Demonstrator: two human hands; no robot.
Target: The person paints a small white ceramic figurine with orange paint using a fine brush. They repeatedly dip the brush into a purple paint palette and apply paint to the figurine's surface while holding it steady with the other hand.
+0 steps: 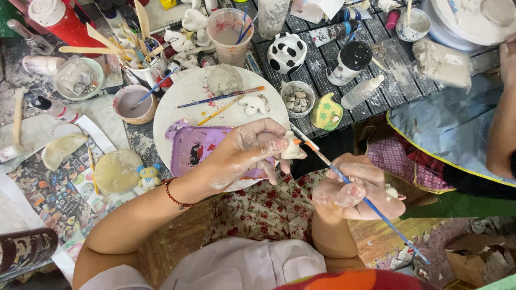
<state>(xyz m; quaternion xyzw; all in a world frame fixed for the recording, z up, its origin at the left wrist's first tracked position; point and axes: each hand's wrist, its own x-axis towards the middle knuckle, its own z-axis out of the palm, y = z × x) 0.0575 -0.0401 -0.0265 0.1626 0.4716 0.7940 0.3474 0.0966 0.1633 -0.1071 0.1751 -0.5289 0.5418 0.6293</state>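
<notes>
My left hand (244, 153), smeared with pale clay, pinches a small white clay figure (293, 147) that has an orange spot. My right hand (357, 190) grips a thin blue-handled paintbrush (371, 207), whose tip touches the figure near the orange spot. Both hands hover above my lap at the front edge of a round white board (185, 88). On that board lie a purple paint palette (188, 147), a grey clay lump (224, 79), two loose brushes (220, 99) and a small white clay piece (252, 104).
A cup of cloudy water (231, 35), a black-and-white cow figure (286, 52), a bowl of pebbles (297, 99), a green painted piece (325, 113) and paint bottles crowd the table. A flat clay disc (115, 172) and a small bear figure (149, 174) lie left. Another person's arm (502, 123) is at right.
</notes>
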